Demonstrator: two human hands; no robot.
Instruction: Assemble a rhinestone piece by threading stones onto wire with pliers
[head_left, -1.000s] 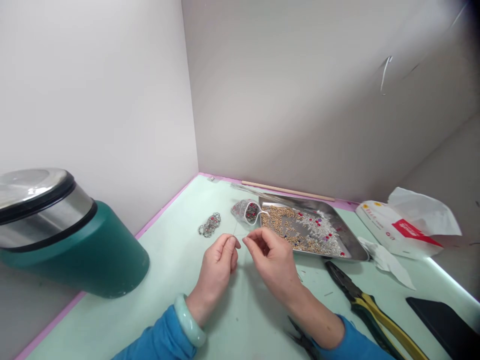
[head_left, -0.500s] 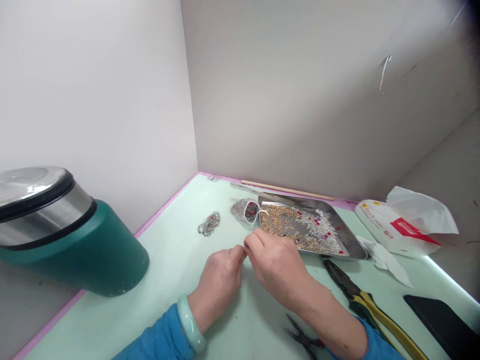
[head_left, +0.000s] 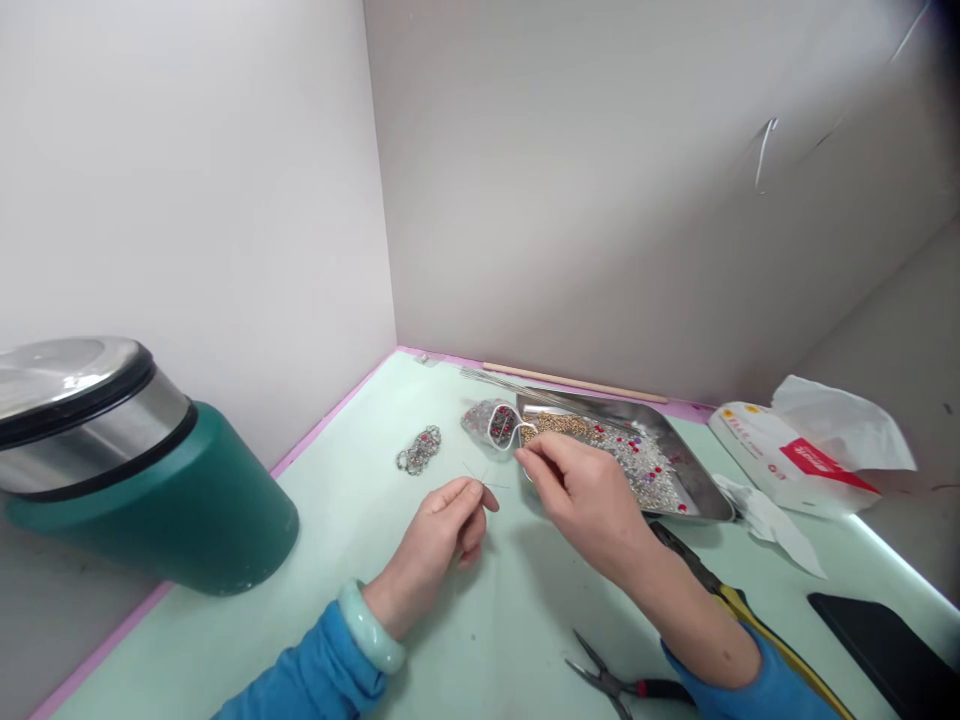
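My left hand (head_left: 442, 525) rests on the pale green table, thumb and forefinger pinched on a thin wire (head_left: 480, 478) that sticks out past the fingertips. My right hand (head_left: 581, 495) hovers at the near left corner of a metal tray (head_left: 697, 478) full of small gold, silver and red beads; its fingertips are pinched together, and I cannot make out what is between them. A small clear bag of beads (head_left: 495, 420) lies just beyond the right fingertips. A finished beaded piece (head_left: 419, 449) lies to the left.
A green container with a steel lid (head_left: 112, 470) lies on its side at the left. Yellow-handled pliers (head_left: 750, 625) and small red-handled pliers (head_left: 622, 685) lie near my right forearm. A white packet (head_left: 787, 450), tissue (head_left: 765, 520) and a dark phone (head_left: 892, 645) sit at the right.
My right hand has left the left hand and moved up and right to the tray's corner. The left hand has stayed put, still pinching the wire.
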